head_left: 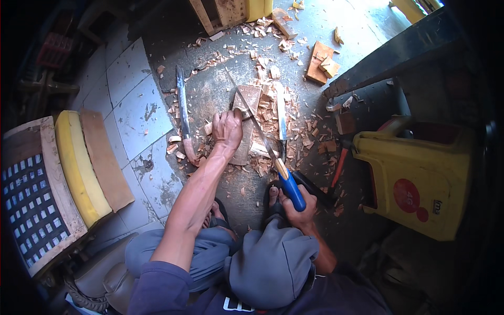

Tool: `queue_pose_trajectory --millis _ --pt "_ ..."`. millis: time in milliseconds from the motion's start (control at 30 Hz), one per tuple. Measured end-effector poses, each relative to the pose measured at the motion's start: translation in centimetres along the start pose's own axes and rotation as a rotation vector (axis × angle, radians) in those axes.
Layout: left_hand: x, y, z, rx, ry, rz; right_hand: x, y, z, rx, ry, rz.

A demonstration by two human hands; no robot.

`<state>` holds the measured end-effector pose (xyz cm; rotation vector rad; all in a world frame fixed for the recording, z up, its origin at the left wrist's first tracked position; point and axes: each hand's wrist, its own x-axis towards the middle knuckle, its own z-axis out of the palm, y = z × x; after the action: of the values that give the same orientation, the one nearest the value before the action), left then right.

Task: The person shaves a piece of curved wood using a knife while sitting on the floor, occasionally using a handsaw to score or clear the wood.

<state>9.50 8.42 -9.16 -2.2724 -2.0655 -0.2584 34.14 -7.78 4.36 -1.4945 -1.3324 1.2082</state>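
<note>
My left hand (227, 129) is closed on a small wood piece (245, 113), pressing it on a flat wooden board (248, 96) on the floor. My right hand (302, 208) grips the blue end of the handle of a long saw (290, 187). Its thin blade, seen almost edge-on, slants up and to the left past the wood piece, close to my left fingers. Whether the teeth touch the wood, I cannot tell. A long knife (182, 102) lies left of the board, and another long knife (282, 111) lies to its right among chips.
Wood chips (270, 102) litter the concrete around the board. At right stand a yellow cut-open jerrycan (420, 178) and a red-handled tool (339, 167). A wooden frame with woven dark straps (34, 202) and a yellow pad (84, 168) are left. Wood blocks (318, 62) lie farther off.
</note>
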Motion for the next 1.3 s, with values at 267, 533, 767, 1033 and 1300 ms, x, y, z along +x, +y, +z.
queue_pose_trajectory --millis 267,533,767,1033,1300 --pt "0.3 -0.1 -0.2 -0.037 -0.032 0.022 0.2 0.5 0.5 -0.09 -0.027 -0.014" --pt "0.7 0.4 -0.4 0.021 -0.145 0.038 0.4 -0.8 0.7 -0.09 -0.049 0.007" --pt "-0.2 -0.1 -0.1 0.065 -0.156 0.122 0.0 -2.4 0.1 -0.122 -0.061 -0.016" --pt "0.3 -0.5 -0.2 0.091 -0.214 0.125 -0.6 -3.2 0.2 -0.071 -0.062 -0.021" --pt "0.3 -0.6 -0.2 0.072 -0.226 0.108 0.2 -2.9 0.4 -0.14 -0.056 0.021"
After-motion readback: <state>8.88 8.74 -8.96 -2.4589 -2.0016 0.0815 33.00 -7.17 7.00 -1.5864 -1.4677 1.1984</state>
